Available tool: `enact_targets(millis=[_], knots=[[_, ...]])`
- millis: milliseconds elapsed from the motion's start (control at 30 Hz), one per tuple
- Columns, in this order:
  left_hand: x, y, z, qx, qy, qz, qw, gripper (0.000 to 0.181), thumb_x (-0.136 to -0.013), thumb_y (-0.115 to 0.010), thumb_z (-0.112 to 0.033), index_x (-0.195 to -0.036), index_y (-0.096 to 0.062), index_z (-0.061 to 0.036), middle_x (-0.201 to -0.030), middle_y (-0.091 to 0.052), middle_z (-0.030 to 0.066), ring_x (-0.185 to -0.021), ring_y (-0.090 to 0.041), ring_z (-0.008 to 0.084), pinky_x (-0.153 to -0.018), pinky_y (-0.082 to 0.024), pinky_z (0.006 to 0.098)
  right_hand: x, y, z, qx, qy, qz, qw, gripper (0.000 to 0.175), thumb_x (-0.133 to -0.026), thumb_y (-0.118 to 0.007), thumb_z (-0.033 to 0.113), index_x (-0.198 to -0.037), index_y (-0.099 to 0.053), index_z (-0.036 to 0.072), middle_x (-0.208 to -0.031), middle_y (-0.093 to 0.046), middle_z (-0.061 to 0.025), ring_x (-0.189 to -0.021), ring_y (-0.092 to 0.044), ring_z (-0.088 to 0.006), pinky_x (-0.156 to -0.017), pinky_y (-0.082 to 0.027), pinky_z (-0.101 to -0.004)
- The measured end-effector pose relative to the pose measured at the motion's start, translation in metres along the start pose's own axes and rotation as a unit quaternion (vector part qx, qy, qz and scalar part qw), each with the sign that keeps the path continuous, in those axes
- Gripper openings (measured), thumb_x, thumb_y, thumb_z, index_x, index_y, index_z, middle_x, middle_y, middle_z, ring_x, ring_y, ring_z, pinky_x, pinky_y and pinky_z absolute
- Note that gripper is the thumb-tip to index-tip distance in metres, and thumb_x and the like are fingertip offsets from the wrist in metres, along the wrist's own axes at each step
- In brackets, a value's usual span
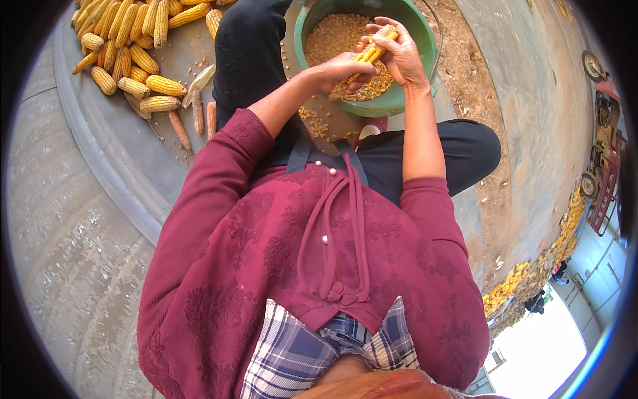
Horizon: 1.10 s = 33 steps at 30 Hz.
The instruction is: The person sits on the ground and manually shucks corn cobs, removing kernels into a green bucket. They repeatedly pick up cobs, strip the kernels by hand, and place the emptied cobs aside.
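Both of my hands are around one yellow ear of corn (pixel 369 54), tilted above a green bucket (pixel 397 101). My left hand (pixel 344 72) grips its lower end, the thumb lying along the kernels. My right hand (pixel 402 52) holds the upper end, thumb pressed against it and fingers curled behind. The upper part of the ear looks partly bare of kernels. Loose corn kernels (pixel 333 37) cover the inside of the bucket.
Several unshelled ears (pixel 119 30) are piled at upper left, with bare cobs (pixel 179 130) and a dry husk (pixel 201 84) nearby. Spilled kernels (pixel 315 123) lie below the bucket. Its wire handle (pixel 439 35) hangs right. Far right are a red vehicle (pixel 604 174), heaped corn (pixel 506 288) and people (pixel 536 302).
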State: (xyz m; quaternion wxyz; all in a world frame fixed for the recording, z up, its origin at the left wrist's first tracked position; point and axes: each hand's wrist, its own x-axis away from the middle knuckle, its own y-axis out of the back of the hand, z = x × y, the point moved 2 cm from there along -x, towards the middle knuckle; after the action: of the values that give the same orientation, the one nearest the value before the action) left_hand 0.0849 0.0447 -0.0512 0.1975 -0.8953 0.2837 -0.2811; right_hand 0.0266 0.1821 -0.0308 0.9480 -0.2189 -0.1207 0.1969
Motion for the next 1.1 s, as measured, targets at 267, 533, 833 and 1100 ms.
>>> enact_targets(millis=[267, 533, 833, 1100], knots=[[-0.001, 0.001, 0.0, 0.002, -0.009, -0.014, 1.0, 0.02, -0.082, -0.064, -0.02, -0.074, -0.052, -0.0065, -0.054, -0.046, 0.0017, -0.04, -0.043, 0.0098, -0.037, -0.033, 0.0246, -0.001, -0.008, -0.005, 0.042, 0.015, -0.045, 0.998, 0.07, -0.076, -0.07, -0.002, -0.133, -0.03, 0.001, -0.108, -0.053, -0.0161, -0.088, -0.064, -0.0267, -0.075, -0.057, -0.037], [0.002, 0.002, -0.002, 0.004, -0.008, -0.009, 1.0, 0.024, -0.082, -0.059, -0.027, -0.071, -0.052, -0.0073, -0.053, -0.045, 0.0027, -0.045, -0.045, 0.012, -0.042, -0.032, 0.0258, 0.002, -0.009, -0.006, 0.14, 0.047, -0.008, 0.989, 0.099, -0.069, -0.077, 0.002, -0.146, -0.016, 0.01, -0.11, -0.053, -0.015, -0.086, -0.061, -0.0213, -0.078, -0.054, -0.0333], [0.0, -0.008, -0.006, -0.087, -0.009, -0.086, 0.992, 0.024, -0.081, -0.06, -0.027, -0.087, -0.056, -0.004, -0.058, -0.049, 0.0024, -0.048, -0.046, 0.0105, -0.044, -0.034, 0.0249, -0.008, 0.001, -0.033, 0.213, 0.127, -0.136, 0.959, 0.068, -0.068, -0.081, 0.008, -0.125, -0.042, 0.009, -0.096, -0.052, -0.0058, -0.081, -0.055, -0.0126, -0.069, -0.054, -0.0289], [-0.003, 0.003, -0.001, -0.03, -0.024, -0.057, 0.998, 0.027, -0.078, -0.07, -0.021, -0.093, -0.054, -0.0055, -0.067, -0.054, 0.0019, -0.044, -0.047, 0.0087, -0.04, -0.035, 0.0228, 0.003, 0.004, 0.001, 0.014, -0.003, -0.03, 0.999, 0.069, -0.078, -0.071, 0.003, -0.135, -0.033, 0.01, -0.108, -0.051, -0.0114, -0.09, -0.063, -0.0249, -0.075, -0.056, -0.0355]])
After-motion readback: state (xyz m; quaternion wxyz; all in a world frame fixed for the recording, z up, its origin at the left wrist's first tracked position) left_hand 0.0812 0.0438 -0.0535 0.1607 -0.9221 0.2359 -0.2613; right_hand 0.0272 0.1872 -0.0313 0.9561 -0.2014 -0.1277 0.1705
